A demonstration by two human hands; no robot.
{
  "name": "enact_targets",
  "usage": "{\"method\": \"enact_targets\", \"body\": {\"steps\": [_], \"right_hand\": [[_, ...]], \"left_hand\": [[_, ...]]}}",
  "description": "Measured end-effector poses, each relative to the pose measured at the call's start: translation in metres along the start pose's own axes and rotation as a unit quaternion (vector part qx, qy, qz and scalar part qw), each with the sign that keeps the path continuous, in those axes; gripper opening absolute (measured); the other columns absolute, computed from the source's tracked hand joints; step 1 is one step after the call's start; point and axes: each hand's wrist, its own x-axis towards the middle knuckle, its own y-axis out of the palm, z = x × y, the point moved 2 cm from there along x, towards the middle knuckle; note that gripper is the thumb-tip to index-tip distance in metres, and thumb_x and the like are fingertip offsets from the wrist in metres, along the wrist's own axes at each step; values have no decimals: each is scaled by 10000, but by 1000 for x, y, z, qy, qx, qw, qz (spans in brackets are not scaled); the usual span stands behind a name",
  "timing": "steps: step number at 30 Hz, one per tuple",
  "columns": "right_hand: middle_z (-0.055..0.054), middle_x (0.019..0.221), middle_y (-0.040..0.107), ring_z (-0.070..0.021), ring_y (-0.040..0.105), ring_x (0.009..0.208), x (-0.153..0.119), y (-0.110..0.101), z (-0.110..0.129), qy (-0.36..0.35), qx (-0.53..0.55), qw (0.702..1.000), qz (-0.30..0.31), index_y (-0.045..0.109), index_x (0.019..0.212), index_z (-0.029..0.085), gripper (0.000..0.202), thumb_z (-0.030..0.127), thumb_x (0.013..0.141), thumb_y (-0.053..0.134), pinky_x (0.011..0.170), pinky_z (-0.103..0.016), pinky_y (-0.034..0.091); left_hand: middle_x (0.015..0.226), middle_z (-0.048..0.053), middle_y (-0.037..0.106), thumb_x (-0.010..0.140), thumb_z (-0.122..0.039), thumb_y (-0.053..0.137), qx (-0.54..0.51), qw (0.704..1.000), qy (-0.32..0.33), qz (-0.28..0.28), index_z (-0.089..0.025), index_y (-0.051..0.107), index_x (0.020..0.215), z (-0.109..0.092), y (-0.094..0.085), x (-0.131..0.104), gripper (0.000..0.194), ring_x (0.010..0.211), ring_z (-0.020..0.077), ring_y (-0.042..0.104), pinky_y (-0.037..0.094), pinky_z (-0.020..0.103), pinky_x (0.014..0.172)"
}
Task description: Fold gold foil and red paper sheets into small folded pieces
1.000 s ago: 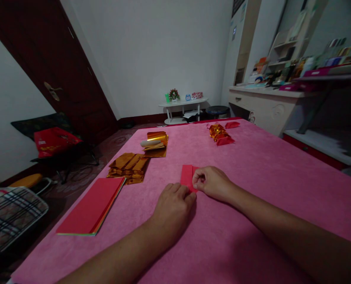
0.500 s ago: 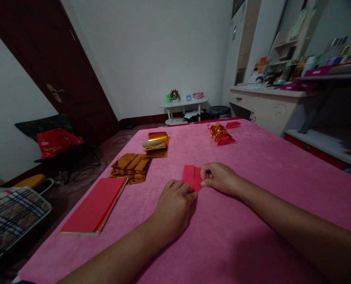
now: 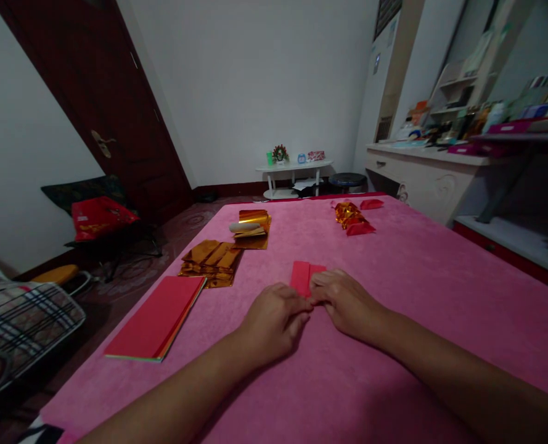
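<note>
A small folded red paper [image 3: 300, 277] lies on the pink cloth [image 3: 394, 271], with a crease line running through it. My left hand [image 3: 276, 320] is closed at its lower left edge, fingertips pressing the near edge. My right hand [image 3: 343, 302] pinches the lower right part of the same paper, its fingertips almost touching those of my left hand. The hands cover the paper's near edge.
To the left lie a stack of red paper [image 3: 156, 317] and folded gold foil sheets [image 3: 212, 262]. Further back are a gold foil pile [image 3: 254, 229] and, at the right, crumpled gold and red pieces [image 3: 349, 216]. A white side table [image 3: 294, 166] stands by the wall.
My right hand has moved down along the red paper, closer to my left hand's fingertips. The whole view has shifted slightly, moving things rightward in the picture.
</note>
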Motion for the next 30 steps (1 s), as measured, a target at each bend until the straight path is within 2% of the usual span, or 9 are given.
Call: {"method": "enact_targets", "body": {"steps": [2, 5, 7, 12, 18, 21, 26, 30], "right_hand": [[-11, 702, 600, -136, 511, 721, 1, 1, -2, 8, 15, 1000, 6, 642, 682, 179, 247, -1, 714, 475, 684, -269, 341], [-5, 712, 603, -126, 516, 703, 3, 3, -5, 19, 40, 999, 11, 642, 686, 181, 271, -17, 672, 458, 674, -251, 355], [-3, 725, 606, -124, 520, 706, 4, 3, -6, 21, 51, 998, 10, 638, 679, 185, 269, -11, 665, 454, 672, -245, 359], [2, 711, 605, -120, 523, 695, 5, 2, -5, 29, 66, 997, 7, 614, 641, 180, 260, -15, 638, 443, 672, -236, 366], [6, 685, 598, -116, 512, 661, 6, 4, -7, 37, 72, 997, 0, 606, 625, 177, 248, -14, 634, 448, 655, -232, 369], [3, 684, 599, -116, 510, 659, 5, 4, -7, 31, 76, 997, -3, 606, 617, 176, 251, -18, 633, 447, 649, -230, 370], [3, 686, 605, -113, 518, 663, 6, 2, -5, 37, 86, 996, -2, 611, 603, 175, 250, -15, 625, 450, 649, -225, 372], [2, 706, 622, -111, 537, 672, 6, 3, -7, 65, 106, 992, 0, 652, 626, 183, 269, 3, 639, 452, 643, -218, 378]], "left_hand": [[868, 44, 688, 830, -166, 490, -75, 997, -30, -8, -199, 682, 972, 11, 0, 3, 241, 817, 164, 597, 432, 290, 776], [854, 47, 697, 817, -143, 497, -190, 976, -97, -38, -161, 684, 889, 25, 4, 8, 201, 764, 144, 621, 461, 247, 718], [815, 47, 695, 780, -120, 541, -217, 968, -113, -54, -148, 689, 821, 29, 8, 11, 156, 732, 139, 621, 467, 236, 696], [730, 40, 666, 704, -65, 610, -171, 977, -103, -80, -149, 708, 714, 26, 8, 16, 130, 691, 131, 592, 453, 233, 670], [675, 32, 636, 679, -130, 674, -140, 977, -138, -76, -143, 701, 651, 26, 13, 21, 41, 636, 125, 561, 427, 234, 614], [672, 33, 630, 696, -168, 672, -121, 979, -139, -82, -142, 690, 640, 26, 17, 21, 64, 625, 125, 551, 420, 242, 611], [714, 41, 618, 736, -149, 620, -40, 991, -91, -89, -144, 671, 667, 16, 16, 13, 86, 681, 134, 542, 419, 250, 648], [814, 65, 610, 816, -170, 507, 52, 995, -41, -72, -155, 676, 754, 1, 15, 4, 181, 771, 158, 536, 418, 267, 685]]}}
